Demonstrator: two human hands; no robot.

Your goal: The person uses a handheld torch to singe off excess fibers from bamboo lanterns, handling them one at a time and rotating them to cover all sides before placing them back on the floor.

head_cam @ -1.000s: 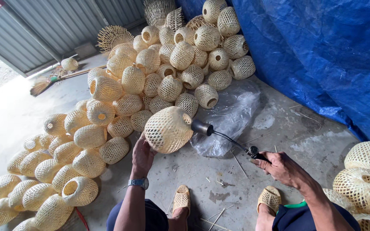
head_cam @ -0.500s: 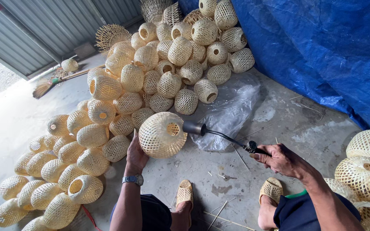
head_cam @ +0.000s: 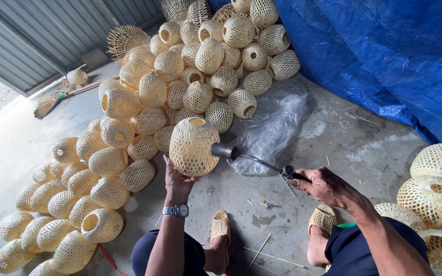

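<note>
My left hand (head_cam: pixel 178 180), with a wristwatch on the wrist, holds a woven bamboo lampshade (head_cam: pixel 193 146) from below, its opening turned up. My right hand (head_cam: pixel 322 184) grips the black handle of a torch tool (head_cam: pixel 254 158). The tool's metal nozzle points left and sits right beside the shade's side. Both hands are above the concrete floor (head_cam: pixel 333 148), and my feet in tan sandals (head_cam: pixel 220 225) rest just below them.
A big heap of similar woven shades (head_cam: pixel 200 61) spreads from the back down the left side. More shades (head_cam: pixel 438 184) lie at the right. A clear plastic bag (head_cam: pixel 274 128) lies behind the tool, a blue tarp (head_cam: pixel 384 56) hangs at right, a broom (head_cam: pixel 52 102) lies far left.
The shade has turned in my left hand so that its opening now faces up. The torch nozzle stays against its side; my right hand has barely moved.
</note>
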